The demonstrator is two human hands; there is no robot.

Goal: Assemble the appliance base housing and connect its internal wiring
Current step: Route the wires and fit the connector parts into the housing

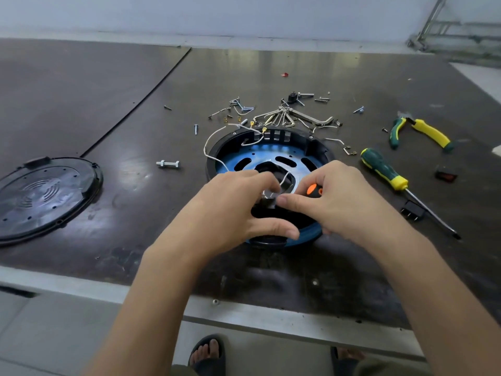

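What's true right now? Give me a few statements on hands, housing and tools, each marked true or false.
1. The right hand holds an orange-handled tool. True.
2. The green-and-yellow screwdriver is in the left hand. False: it lies on the table, right of the housing.
3. The flat black cover is fitted on the housing. False: it lies apart, at the left.
4. Both hands are over the housing. True.

There is only one view. The wide-angle camera sits on the person's head and looks forward and down over the dark table (81,90). The left hand (230,210) and right hand (341,202) are close below it, over the base housing (284,151). A pale wall (244,14) closes the top edge, and a sandalled foot (207,354) shows at the bottom.
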